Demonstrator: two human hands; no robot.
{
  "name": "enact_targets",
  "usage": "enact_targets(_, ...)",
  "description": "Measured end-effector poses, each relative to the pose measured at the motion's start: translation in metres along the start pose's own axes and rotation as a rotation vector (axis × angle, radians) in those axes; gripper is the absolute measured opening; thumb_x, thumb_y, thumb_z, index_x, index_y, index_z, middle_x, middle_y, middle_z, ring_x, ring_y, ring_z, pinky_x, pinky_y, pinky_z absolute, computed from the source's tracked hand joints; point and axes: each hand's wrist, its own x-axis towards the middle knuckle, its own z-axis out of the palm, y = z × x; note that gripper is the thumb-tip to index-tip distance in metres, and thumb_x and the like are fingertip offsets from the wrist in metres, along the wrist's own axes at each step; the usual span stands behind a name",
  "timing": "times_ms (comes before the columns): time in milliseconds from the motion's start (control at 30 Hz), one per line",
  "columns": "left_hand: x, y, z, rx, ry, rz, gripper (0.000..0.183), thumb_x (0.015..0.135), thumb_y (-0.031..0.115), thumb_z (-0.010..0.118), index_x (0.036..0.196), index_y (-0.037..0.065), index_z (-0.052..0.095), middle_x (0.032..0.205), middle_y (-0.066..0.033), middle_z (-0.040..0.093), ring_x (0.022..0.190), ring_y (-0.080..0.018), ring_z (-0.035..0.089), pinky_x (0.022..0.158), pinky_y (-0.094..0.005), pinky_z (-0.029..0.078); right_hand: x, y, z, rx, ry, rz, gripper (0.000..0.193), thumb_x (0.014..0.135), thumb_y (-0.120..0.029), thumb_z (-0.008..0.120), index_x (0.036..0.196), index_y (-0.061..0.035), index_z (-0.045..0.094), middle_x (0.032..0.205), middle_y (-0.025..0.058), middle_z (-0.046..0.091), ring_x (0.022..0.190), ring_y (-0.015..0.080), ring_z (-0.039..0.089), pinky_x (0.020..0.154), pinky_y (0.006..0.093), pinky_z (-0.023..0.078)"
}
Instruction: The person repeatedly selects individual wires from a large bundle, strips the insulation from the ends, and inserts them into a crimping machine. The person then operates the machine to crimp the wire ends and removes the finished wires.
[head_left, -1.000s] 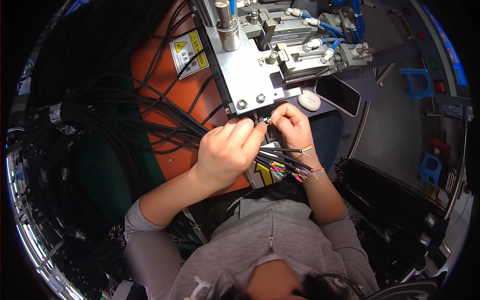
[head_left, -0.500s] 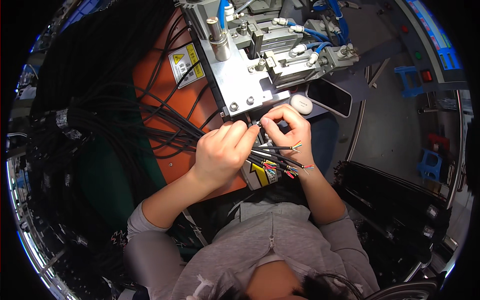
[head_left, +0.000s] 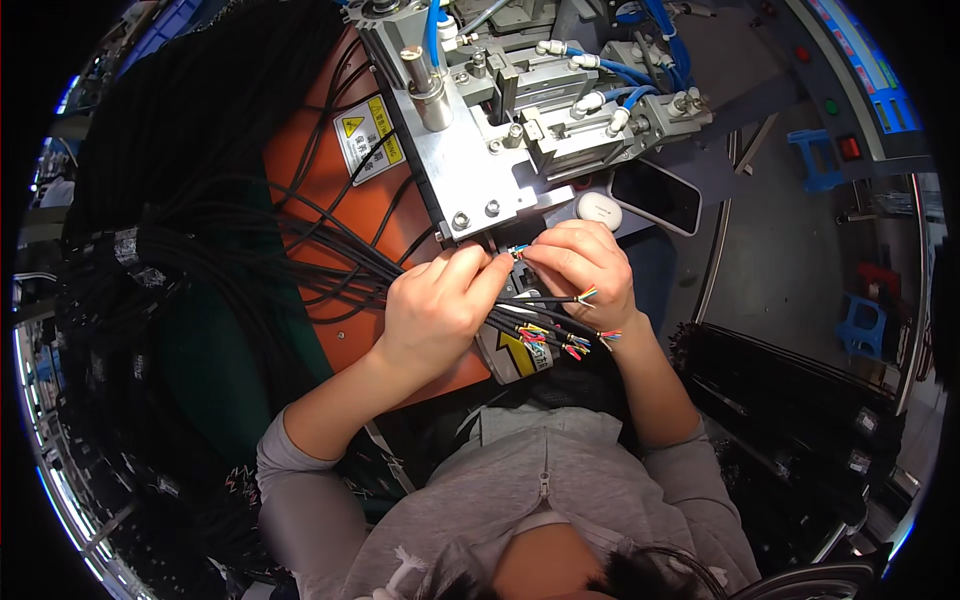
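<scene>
Near the bench's near right corner, fanned out past the left hand: black cables' stripped ends. Slightly farther, pinching coloured wires between fingertips of left hand and right hand, both narrowed, just before the metal fixture's near edge. Beyond, rightward: white case, then phone.

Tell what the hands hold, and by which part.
The left hand and right hand pinch coloured wires near their ends; whether the left also grips black cables is hidden.
</scene>
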Motion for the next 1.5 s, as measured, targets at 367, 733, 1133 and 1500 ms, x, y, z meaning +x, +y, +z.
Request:
enact_targets(367, 0.000, 0.007, -0.015, 0.056, -0.129, -0.056, 0.035, 0.067, 0.006, 0.065, 0.102, 0.009, 0.069, 0.082, -0.0016, 0.058, 0.065, -0.0161, 0.059, 0.056, -0.0290, 0.047, -0.003, -0.010, 0.007, 0.649, -0.103, 0.905, 0.011, 0.080, -0.010, 0.069, 0.080, 0.0006, 0.065, 0.073, 0.0025, 0.060, 0.072, 0.0077, 0.055, 0.067, 0.0231, 0.044)
enact_targets(733, -0.004, 0.012, -0.020, 0.214, -0.239, -0.016, 0.019, 0.081, 0.011, 0.065, 0.097, 0.003, 0.064, 0.071, -0.0041, 0.050, 0.061, -0.0158, 0.058, 0.051, -0.0295, 0.045, 0.084, -0.065, -0.036, 1.789, 0.076, 0.133, 0.055, 0.099, -0.052, 0.029, 0.120, -0.0020, 0.039, 0.103, 0.0205, 0.060, 0.093, 0.0274, 0.059, 0.084, 0.0386, 0.043)
enact_targets(1133, -0.007, 0.016, -0.014, 0.150, -0.095, -0.113, 0.012, 0.086, 0.014, 0.064, 0.092, 0.004, 0.065, 0.067, -0.0076, 0.049, 0.052, -0.0239, 0.053, 0.049, -0.0345, 0.042, 0.123, -0.156, -0.031, 2.537, -0.250, -0.047, 0.072, 0.099, -0.056, 0.011, 0.127, 0.0027, 0.040, 0.112, 0.0104, 0.059, 0.094, 0.0178, 0.055, 0.087, 0.0290, 0.038)
enact_targets(1500, -0.009, 0.011, -0.013, 0.109, -0.051, -0.089, 0.013, 0.085, 0.013, 0.065, 0.091, 0.000, 0.065, 0.066, -0.0079, 0.050, 0.052, -0.0226, 0.054, 0.048, -0.0336, 0.041, 0.132, -0.172, -0.004, 2.411, -0.269, -0.028, 0.066, 0.098, -0.056, 0.020, 0.095, -0.0014, 0.057, 0.095, 0.0070, 0.062, 0.088, 0.0153, 0.056, 0.077, 0.0278, 0.042)
